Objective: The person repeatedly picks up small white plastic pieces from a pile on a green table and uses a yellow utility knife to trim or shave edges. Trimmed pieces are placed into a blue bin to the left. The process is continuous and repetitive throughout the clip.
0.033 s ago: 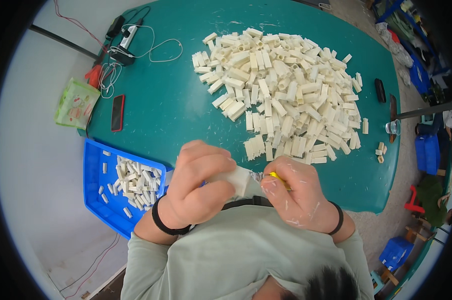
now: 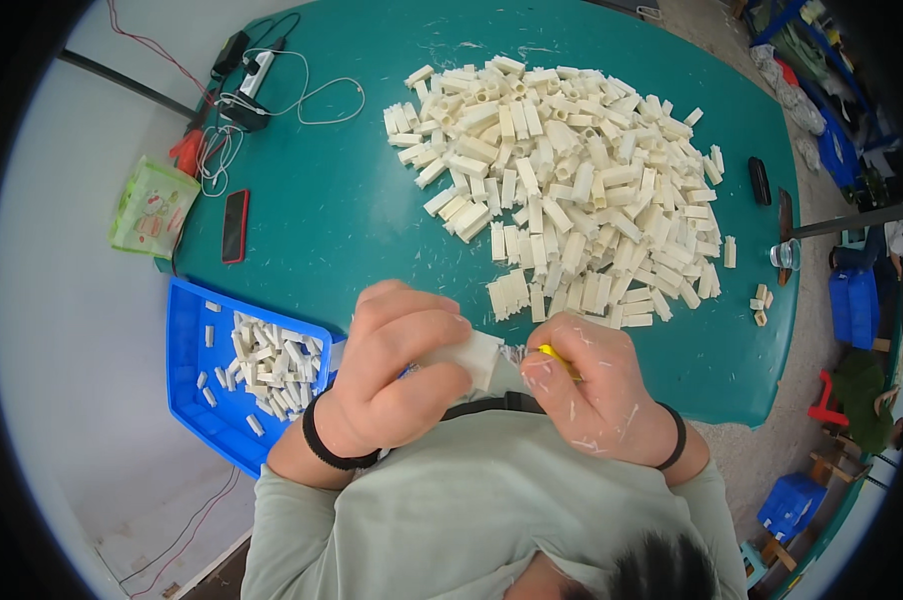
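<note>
My left hand (image 2: 397,365) is closed around a white rectangular plastic piece (image 2: 480,360), held in front of my body at the table's near edge. In my right hand (image 2: 597,385) is a small yellow-handled tool (image 2: 557,360), mostly hidden by the fingers. Its tip end meets the right end of the white piece, where thin pale shavings show; the tip's shape is too small to make out. White shavings cling to my right hand. Beyond both hands lies a big heap of cream-white hollow plastic pieces (image 2: 572,170).
A blue tray (image 2: 197,415) with several small white pieces stands at the left. On the green table (image 2: 332,215) lie a red-edged phone (image 2: 235,226), a power strip (image 2: 257,75) with cables, and a green bag (image 2: 154,208). A clear cup (image 2: 787,255) stands at the right edge.
</note>
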Action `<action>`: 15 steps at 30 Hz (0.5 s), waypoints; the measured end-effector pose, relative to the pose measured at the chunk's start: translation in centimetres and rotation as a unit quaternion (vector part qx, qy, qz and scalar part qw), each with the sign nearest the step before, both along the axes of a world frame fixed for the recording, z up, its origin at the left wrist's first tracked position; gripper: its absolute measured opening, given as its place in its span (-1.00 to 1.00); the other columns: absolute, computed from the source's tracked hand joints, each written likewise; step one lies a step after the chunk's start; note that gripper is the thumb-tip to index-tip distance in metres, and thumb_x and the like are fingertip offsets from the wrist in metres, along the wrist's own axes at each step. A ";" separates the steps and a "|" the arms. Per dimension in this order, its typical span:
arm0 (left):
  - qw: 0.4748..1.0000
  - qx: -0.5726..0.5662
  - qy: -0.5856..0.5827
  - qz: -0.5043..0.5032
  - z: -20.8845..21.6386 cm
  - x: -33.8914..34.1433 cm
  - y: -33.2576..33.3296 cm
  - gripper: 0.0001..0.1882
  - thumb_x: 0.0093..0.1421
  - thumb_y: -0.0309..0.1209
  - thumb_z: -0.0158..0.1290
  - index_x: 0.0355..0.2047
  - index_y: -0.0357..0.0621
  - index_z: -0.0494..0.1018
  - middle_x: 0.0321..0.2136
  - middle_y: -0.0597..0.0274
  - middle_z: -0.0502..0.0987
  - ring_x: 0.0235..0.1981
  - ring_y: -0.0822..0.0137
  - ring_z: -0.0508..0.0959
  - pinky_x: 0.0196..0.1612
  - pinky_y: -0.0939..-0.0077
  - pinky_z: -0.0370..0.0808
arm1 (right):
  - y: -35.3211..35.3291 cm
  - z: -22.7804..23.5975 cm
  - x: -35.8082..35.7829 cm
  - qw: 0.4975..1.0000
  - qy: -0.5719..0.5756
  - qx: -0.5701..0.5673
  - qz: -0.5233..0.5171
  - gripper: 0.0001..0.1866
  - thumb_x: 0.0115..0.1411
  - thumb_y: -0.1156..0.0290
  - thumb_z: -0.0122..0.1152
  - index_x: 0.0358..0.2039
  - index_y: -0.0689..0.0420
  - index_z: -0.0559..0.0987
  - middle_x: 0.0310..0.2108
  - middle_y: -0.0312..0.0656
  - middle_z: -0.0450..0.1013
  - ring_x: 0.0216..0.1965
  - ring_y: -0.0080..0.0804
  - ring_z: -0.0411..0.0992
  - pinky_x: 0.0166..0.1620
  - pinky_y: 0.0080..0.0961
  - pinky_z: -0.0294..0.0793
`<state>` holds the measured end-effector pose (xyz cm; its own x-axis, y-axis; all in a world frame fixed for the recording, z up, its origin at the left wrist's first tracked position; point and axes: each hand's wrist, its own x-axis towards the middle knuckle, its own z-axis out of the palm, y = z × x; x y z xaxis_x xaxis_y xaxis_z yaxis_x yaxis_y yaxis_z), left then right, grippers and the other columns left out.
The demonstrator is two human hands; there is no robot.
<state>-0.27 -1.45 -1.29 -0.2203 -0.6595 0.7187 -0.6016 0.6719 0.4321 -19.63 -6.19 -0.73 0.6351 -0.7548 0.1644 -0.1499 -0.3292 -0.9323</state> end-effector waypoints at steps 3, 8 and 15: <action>0.997 -0.049 -0.057 0.009 -0.1 0.2 -0.2 -0.69 -0.32 -0.51 0.14 -0.49 -0.11 0.33 -0.32 0.10 0.42 -0.32 0.15 0.44 -0.39 0.33 0.35 | 0.0 -0.1 0.1 1.000 0.005 -0.004 -0.003 -0.71 0.18 0.29 0.09 -0.56 0.23 0.39 -0.67 -0.13 0.26 -0.69 -0.24 0.24 -0.61 -0.44 0.21; 0.996 -0.075 -0.049 -0.002 -0.3 0.2 0.0 -0.67 -0.28 -0.54 0.16 -0.44 -0.10 0.32 -0.32 0.14 0.43 -0.32 0.15 0.43 -0.42 0.35 0.35 | -0.3 -0.5 0.0 0.999 0.039 -0.003 -0.016 -0.70 0.18 0.27 0.08 -0.55 0.24 0.38 -0.69 -0.13 0.25 -0.69 -0.23 0.24 -0.61 -0.42 0.20; 0.997 0.043 -0.012 0.057 0.7 0.5 0.4 -0.46 -0.16 -0.41 0.32 -0.20 0.00 0.26 -0.32 0.27 0.45 -0.34 0.22 0.37 -0.24 0.32 0.32 | -0.6 -0.5 0.3 0.998 0.027 0.059 -0.028 -0.72 0.17 0.30 0.10 -0.52 0.26 0.39 -0.69 -0.14 0.25 -0.70 -0.30 0.23 -0.60 -0.45 0.21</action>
